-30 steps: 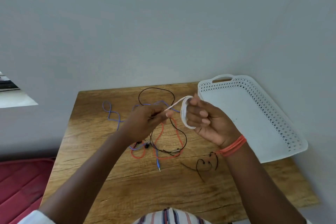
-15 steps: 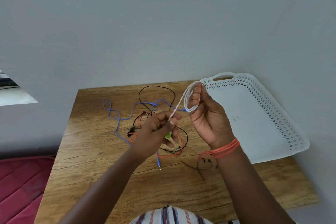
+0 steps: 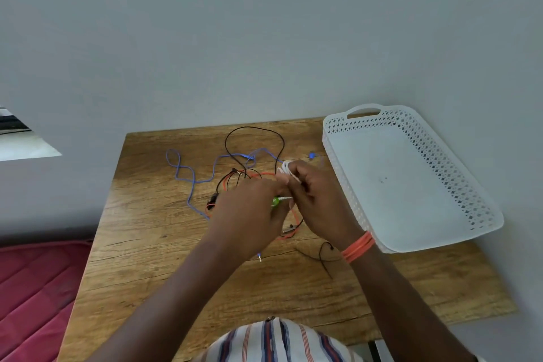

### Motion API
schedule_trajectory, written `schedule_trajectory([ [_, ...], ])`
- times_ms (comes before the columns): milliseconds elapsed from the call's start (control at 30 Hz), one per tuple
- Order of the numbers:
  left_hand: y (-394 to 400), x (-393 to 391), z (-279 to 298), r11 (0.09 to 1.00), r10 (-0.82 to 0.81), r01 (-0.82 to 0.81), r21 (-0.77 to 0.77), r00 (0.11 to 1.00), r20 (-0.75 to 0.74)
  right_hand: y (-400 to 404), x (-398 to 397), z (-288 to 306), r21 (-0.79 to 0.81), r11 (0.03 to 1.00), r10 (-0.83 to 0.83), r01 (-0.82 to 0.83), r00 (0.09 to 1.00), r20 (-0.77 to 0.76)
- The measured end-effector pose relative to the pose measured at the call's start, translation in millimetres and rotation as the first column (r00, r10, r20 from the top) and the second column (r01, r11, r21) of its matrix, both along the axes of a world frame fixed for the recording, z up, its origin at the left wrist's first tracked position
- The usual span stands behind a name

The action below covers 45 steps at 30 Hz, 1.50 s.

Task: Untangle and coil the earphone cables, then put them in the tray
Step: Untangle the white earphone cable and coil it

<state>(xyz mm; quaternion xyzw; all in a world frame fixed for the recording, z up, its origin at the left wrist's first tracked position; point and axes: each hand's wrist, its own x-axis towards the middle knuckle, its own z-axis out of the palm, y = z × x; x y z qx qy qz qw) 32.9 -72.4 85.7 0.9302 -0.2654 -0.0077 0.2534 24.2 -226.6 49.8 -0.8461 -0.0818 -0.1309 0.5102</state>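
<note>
My right hand (image 3: 318, 200) holds a coiled white earphone cable (image 3: 286, 171) wound round its fingers, above the wooden table (image 3: 152, 244). My left hand (image 3: 249, 211) pinches the cable's loose end by its green plug (image 3: 275, 201), right against the right hand. Beneath both hands lies a tangle of a blue cable (image 3: 191, 176), a black cable (image 3: 255, 132) and an orange cable (image 3: 226, 182). The white perforated tray (image 3: 405, 185) stands to the right with nothing in it.
A short black earphone piece (image 3: 323, 256) lies on the table near my right wrist, which wears orange bands (image 3: 357, 247). The table's far edge meets a grey wall. A red cushion (image 3: 32, 294) sits left of the table.
Both hands have come down closer to the table and together. The loose white strand between them has shortened, and the coil is tighter in my right hand.
</note>
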Motion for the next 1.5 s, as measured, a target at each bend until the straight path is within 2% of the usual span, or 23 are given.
schedule_trajectory([
  [133, 7.3, 10.1, -6.1, 0.998, -0.03, 0.027, -0.054, 0.997, -0.064, -4.8, -7.8, -13.2, 0.236, 0.966, 0.176, -0.107, 0.938, -0.297],
  [200, 8.0, 12.9, -13.5, 0.997, -0.081, 0.079, -0.02, 0.992, -0.098, -7.4, -9.4, -15.4, 0.272, 0.952, 0.246, -0.138, 0.875, -0.418],
  [367, 9.1, 11.4, -36.1, 0.985, -0.172, 0.175, 0.006, 0.974, -0.145, -15.7, -14.6, -17.0, 0.319, 0.935, 0.312, -0.153, 0.782, -0.54],
  [500, 9.8, 11.6, -49.8, 0.978, -0.202, 0.206, 0.018, 0.969, -0.139, -21.5, -17.9, -12.4, 0.343, 0.924, 0.342, -0.169, 0.768, -0.541],
  [600, 19.4, 7.9, -60.6, 0.968, -0.232, 0.218, -0.12, 0.966, -0.114, -26.3, -18.3, -5.4, 0.396, 0.889, 0.418, -0.229, 0.757, -0.502],
  [667, 24.4, 5.5, -63.2, 0.963, -0.189, 0.166, -0.214, 0.978, -0.091, -24.4, -17.4, -5.4, 0.409, 0.879, 0.44, -0.247, 0.749, -0.495],
  [767, 31.2, 7.0, -64.3, 0.953, -0.177, 0.151, -0.263, 0.981, -0.075, -16.3, -15.6, -9.1, 0.441, 0.863, 0.463, -0.247, 0.738, -0.491],
  [867, 37.6, 4.0, -68.6, 0.929, -0.259, 0.226, -0.294, 0.963, -0.078, -10.0, -14.3, -11.3, 0.482, 0.83, 0.522, -0.281, 0.695, -0.495],
  [1000, 43.3, -8.3, -69.1, 0.927, -0.228, 0.209, -0.313, 0.973, -0.026, -1.0, -14.9, -8.8, 0.564, 0.767, 0.607, -0.306, 0.632, -0.482],
  [1067, 46.6, -10.6, -70.1, 0.92, -0.219, 0.192, -0.341, 0.975, -0.042, 6.9, -15.8, -10.8, 0.564, 0.781, 0.582, -0.269, 0.64, -0.501],
  [1133, 48.5, -11.6, -71.1, 0.913, -0.223, 0.193, -0.36, 0.974, -0.044, 16.0, -16.6, -15.8, 0.518, 0.828, 0.506, -0.216, 0.687, -0.522],
  [1267, 49.0, -13.5, -76.9, 0.901, -0.182, 0.131, -0.413, 0.98, -0.085, 37.7, -17.0, -29.1, 0.371, 0.928, 0.215, -0.008, 0.827, -0.52],
  [1367, 44.2, -11.3, -81.1, 0.894, -0.134, 0.064, -0.443, 0.983, -0.129, 47.3, -12.6, -38.6, 0.378, 0.914, 0.047, 0.146, 0.888, -0.457],
  [1433, 41.1, -9.8, -82.4, 0.851, -0.115, -0.014, -0.525, 0.97, -0.212, 47.0, -8.9, -40.2, 0.453, 0.869, 0.044, 0.2, 0.88, -0.473],
  [1500, 38.3, -0.8, -85.7, 0.758, -0.146, -0.148, -0.636, 0.911, -0.386, 42.1, -3.1, -41.8, 0.502, 0.854, 0.126, 0.133, 0.884, -0.45],
])
